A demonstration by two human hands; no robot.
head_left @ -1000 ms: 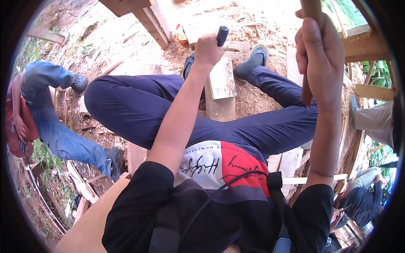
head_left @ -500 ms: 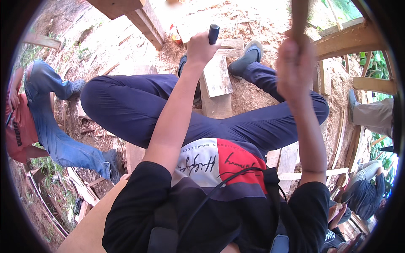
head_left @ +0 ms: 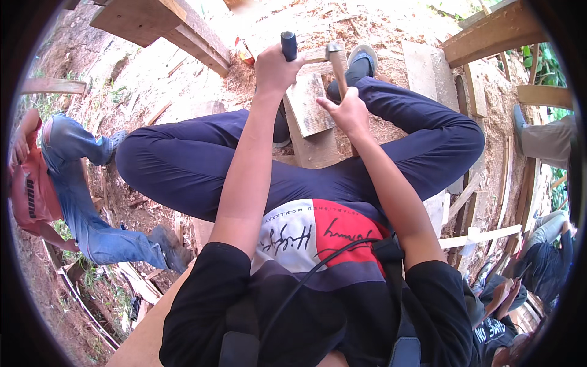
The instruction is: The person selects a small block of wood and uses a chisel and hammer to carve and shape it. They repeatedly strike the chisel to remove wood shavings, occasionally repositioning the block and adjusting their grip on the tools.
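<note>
My left hand (head_left: 278, 72) is closed round a tool with a dark, round handle (head_left: 288, 46); its lower end is hidden behind the fist. My right hand (head_left: 347, 113) grips a hammer (head_left: 339, 68) by its wooden shaft, thumb held out to the side. The metal hammer head is to the right of the dark handle, apart from it. Below both hands, between my legs, a pale wood block (head_left: 310, 110) rests on a longer board (head_left: 315, 151). Just past the block, a narrow wood piece (head_left: 316, 55) lies crosswise, partly covered by my left hand.
A thick timber post (head_left: 199, 46) juts in at the upper left, and a beam (head_left: 495, 33) at the upper right. Loose planks (head_left: 422, 70) and wood chips cover the ground. A person in blue jeans (head_left: 101, 223) is at the left; other people (head_left: 541, 260) are at the right.
My right hand has swung the hammer down and leftward from its raised place at the upper right. My left hand keeps its grip on the dark-handled tool, shifted slightly left in the picture.
</note>
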